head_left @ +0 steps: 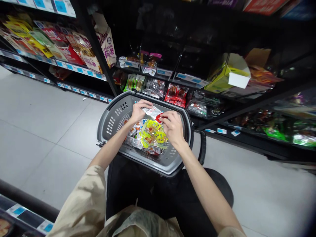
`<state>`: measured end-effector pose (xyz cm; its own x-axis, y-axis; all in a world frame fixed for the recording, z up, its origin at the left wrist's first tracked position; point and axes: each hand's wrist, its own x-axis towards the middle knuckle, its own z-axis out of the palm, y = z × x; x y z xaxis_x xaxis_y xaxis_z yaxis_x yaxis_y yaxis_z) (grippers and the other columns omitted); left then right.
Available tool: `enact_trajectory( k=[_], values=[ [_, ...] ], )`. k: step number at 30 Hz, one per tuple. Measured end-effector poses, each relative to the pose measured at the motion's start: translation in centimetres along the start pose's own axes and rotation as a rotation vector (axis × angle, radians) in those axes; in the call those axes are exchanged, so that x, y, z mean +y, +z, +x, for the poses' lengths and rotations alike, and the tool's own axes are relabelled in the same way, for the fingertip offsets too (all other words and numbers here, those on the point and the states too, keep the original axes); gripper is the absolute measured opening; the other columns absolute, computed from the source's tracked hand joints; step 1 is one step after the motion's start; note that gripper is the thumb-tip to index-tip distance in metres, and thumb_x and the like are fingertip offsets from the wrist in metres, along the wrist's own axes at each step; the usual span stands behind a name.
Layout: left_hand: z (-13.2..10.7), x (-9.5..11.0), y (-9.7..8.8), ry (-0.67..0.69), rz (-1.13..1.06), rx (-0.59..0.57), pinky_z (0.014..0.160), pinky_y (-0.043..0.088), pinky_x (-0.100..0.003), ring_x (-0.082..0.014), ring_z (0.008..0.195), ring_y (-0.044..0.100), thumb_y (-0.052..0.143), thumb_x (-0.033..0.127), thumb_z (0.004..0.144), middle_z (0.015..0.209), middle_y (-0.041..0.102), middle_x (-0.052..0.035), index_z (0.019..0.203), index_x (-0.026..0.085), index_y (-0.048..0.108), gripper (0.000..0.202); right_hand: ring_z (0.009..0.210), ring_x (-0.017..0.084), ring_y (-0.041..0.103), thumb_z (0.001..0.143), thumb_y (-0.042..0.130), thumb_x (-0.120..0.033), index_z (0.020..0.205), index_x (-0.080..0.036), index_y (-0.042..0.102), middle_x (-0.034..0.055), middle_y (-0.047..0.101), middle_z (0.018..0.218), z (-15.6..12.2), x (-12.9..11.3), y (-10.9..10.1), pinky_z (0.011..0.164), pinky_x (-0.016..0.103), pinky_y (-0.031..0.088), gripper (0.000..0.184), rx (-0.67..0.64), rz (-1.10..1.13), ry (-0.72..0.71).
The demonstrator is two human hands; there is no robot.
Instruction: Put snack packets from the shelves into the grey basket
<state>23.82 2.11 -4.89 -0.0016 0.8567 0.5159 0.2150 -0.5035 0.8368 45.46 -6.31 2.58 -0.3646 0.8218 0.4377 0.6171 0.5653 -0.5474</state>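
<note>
A grey shopping basket (176, 161) with slotted walls sits in front of me, over my knees. Small snack packets lie heaped in it, some yellow and clear (154, 131), others white and red. Above the heap, both hands are closed on a white and red snack packet (152, 113). My left hand (139, 111) grips its left end. At the red right end, my right hand (172, 126) pinches it between thumb and fingers. The print on the packet is too small to read.
Black store shelves run across the front, with red snack packets (176, 94) and green packets (134, 82) low down. An opened yellow carton (219, 77) stands to the right. The basket's black handle (203, 148) sticks out right. Another shelf edge (27, 214) is at lower left.
</note>
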Motion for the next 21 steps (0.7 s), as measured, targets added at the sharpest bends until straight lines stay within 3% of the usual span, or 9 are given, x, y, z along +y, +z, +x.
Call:
enact_trajectory(
  k=[3,7,11,13,15,17,21],
  values=[
    [0.0,0.3,-0.4,-0.038,0.052,-0.144,0.088,0.053,-0.032,-0.0185,0.089,0.071,0.068,0.019,0.082,0.093,0.08,-0.0081,0.082,0.016,0.082,0.014,0.115,0.029,0.063,0.095,0.045,-0.01,0.104,-0.026,0.075,0.0086,0.074,0.113,0.0,-0.1,0.1,0.101,0.051,0.05,0.036,0.031,0.004,0.066],
    [-0.6,0.2,-0.5,-0.137,0.252,-0.543,0.085,0.053,-0.029,-0.0212,0.089,0.073,0.063,0.037,0.091,0.091,0.081,-0.0059,0.094,0.019,0.082,0.026,0.109,0.027,0.068,0.1,0.045,-0.019,0.111,-0.027,0.074,0.0091,0.075,0.111,0.6,0.5,-0.4,0.101,0.043,0.054,0.033,0.057,-0.065,0.174],
    [-2.0,-1.8,0.2,-0.259,0.727,-0.955,0.093,0.054,-0.036,-0.0329,0.107,0.074,0.058,0.054,0.093,0.104,0.081,-0.0137,0.097,0.021,0.083,0.041,0.107,0.025,0.069,0.097,0.044,-0.015,0.11,-0.027,0.075,0.0087,0.076,0.109,1.4,2.1,-2.0,0.098,0.038,0.056,0.035,0.029,-0.148,0.144],
    [-2.8,-2.6,0.2,-0.355,0.91,-1.106,0.096,0.055,-0.041,-0.0366,0.113,0.073,0.062,0.055,0.089,0.115,0.079,-0.0166,0.11,0.02,0.081,0.046,0.105,0.024,0.071,0.095,0.044,-0.013,0.107,-0.026,0.077,0.0085,0.078,0.107,1.7,2.4,-3.8,0.097,0.039,0.057,0.037,0.107,-0.173,0.15],
    [-3.4,-3.0,-0.2,-0.416,0.961,-1.182,0.1,0.055,-0.041,-0.0355,0.12,0.07,0.063,0.052,0.087,0.127,0.075,-0.0175,0.124,0.019,0.077,0.052,0.103,0.025,0.073,0.095,0.045,-0.015,0.103,-0.026,0.078,0.0083,0.079,0.105,2.2,2.3,-6.6,0.096,0.042,0.059,0.036,0.279,-0.192,0.141],
    [-3.6,-3.1,-0.6,-0.422,0.965,-1.189,0.105,0.053,-0.04,-0.0328,0.126,0.068,0.06,0.045,0.088,0.135,0.071,-0.0181,0.132,0.017,0.073,0.053,0.102,0.026,0.074,0.096,0.046,-0.02,0.103,-0.027,0.079,0.0083,0.08,0.105,3.4,1.9,-10.9,0.096,0.045,0.06,0.034,0.521,-0.233,0.079],
    [-3.1,-3.5,-1.1,-0.381,0.988,-1.139,0.109,0.051,-0.042,-0.0325,0.129,0.066,0.055,0.032,0.088,0.139,0.068,-0.0202,0.138,0.015,0.069,0.054,0.11,0.026,0.073,0.098,0.044,-0.025,0.112,-0.026,0.078,0.0085,0.079,0.112,8.6,0.8,-23.4,0.102,0.049,0.058,0.037,0.975,-0.428,-0.125]
  ],
)
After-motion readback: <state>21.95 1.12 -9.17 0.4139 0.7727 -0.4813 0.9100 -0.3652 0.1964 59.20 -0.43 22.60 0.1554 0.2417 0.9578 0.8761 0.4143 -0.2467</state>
